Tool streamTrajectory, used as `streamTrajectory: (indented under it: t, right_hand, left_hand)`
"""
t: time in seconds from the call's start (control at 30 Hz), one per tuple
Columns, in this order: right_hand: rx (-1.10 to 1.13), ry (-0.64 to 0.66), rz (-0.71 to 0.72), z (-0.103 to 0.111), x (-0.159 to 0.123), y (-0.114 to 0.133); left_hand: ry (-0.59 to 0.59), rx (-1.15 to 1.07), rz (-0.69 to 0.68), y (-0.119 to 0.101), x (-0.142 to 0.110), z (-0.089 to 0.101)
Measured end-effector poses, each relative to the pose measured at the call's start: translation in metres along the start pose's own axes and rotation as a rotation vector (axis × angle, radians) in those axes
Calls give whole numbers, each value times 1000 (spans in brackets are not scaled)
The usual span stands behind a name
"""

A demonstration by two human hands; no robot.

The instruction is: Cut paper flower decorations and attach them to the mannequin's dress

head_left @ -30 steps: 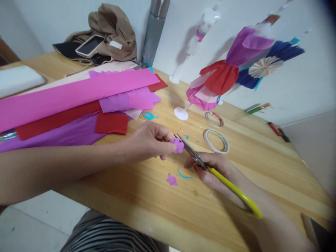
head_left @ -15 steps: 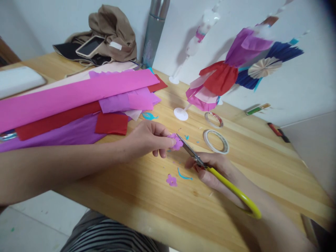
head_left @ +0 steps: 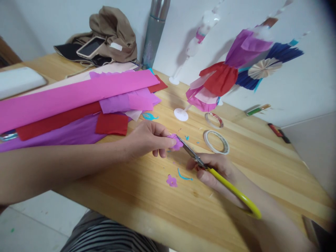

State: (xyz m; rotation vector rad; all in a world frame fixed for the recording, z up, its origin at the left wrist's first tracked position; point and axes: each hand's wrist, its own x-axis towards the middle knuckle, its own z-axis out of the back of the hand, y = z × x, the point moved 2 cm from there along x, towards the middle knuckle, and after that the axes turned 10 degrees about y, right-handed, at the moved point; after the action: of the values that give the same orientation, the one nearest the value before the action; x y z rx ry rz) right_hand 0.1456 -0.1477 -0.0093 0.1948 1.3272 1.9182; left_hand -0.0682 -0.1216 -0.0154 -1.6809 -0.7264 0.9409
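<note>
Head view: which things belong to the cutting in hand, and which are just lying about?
In the job:
left hand, pinching the purple paper piece
right hand, holding the scissors
loose purple flower, likely

Seemingly just lying about:
phone
brown cloth
grey flask
white tape roll

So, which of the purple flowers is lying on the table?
The lower flower, beside the curved blue strip. The other flower is pinched in the left hand, at the tip of the scissors.
</note>
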Motion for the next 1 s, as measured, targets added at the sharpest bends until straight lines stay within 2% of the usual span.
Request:
streamTrajectory:
  t: [0.2, 0.4, 0.57, 0.67, 0.77, 0.9, 1.0]
  right_hand:
    - [-13, -4, 23, 1, 2, -5]
    - [-39, -55, 30, 4, 2, -1]
    - [58, -29, 121, 6, 2, 2]
    - [247, -202, 105, -1, 9, -3]
    - [497, -413, 208, -13, 19, -4]
    - [537, -524, 249, -24, 28, 3]
    - [537, -555, 245, -27, 28, 7]
  left_hand:
    - [-13, 9, -6, 0, 1, 1]
    - [-11, -1, -36, 1, 1, 2]
    - [1, 21, -34, -3, -1, 1]
    - [26, 30, -34, -4, -2, 0]
    - [54, 40, -48, 0, -2, -2]
    - [75, 84, -56, 7, -2, -6]
    - [78, 133, -28, 9, -3, -8]
